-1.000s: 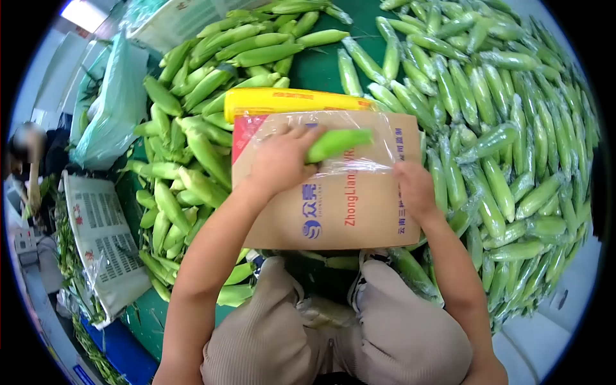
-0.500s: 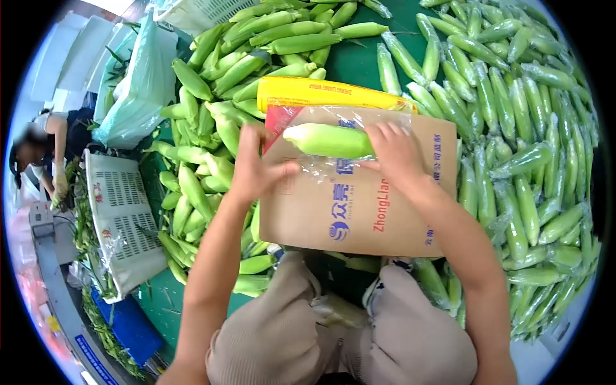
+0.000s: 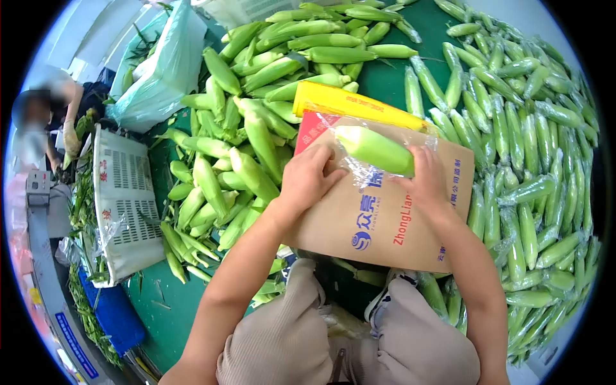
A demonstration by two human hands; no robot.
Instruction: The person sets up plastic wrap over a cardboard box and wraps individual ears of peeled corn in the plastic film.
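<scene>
A pale green ear of corn in its husk [image 3: 375, 150] lies tilted on a sheet of clear plastic wrap [image 3: 362, 174], over a printed cardboard box [image 3: 398, 224] across my lap. My right hand [image 3: 427, 176] is closed around the right end of the corn, fingers above and thumb below. My left hand [image 3: 310, 176] rests on the box's left side, beside the wrap's edge. Its thumb stands apart from its curved fingers, and it is not touching the corn. Behind the corn lies a yellow wrap carton [image 3: 359, 106], partly covered by the box.
Unwrapped corn [image 3: 256, 173] is heaped on the left and at the back. Many film-wrapped ears [image 3: 532, 186] cover the right side. A white crate [image 3: 128, 224] and a bag-lined bin [image 3: 163, 77] stand left. Another person [image 3: 61, 115] handles corn at far left.
The corn now slants, its left end higher than its right. My left hand has come closer to the corn, its fingers more curved. My right hand keeps its grip. The whole view has shifted.
</scene>
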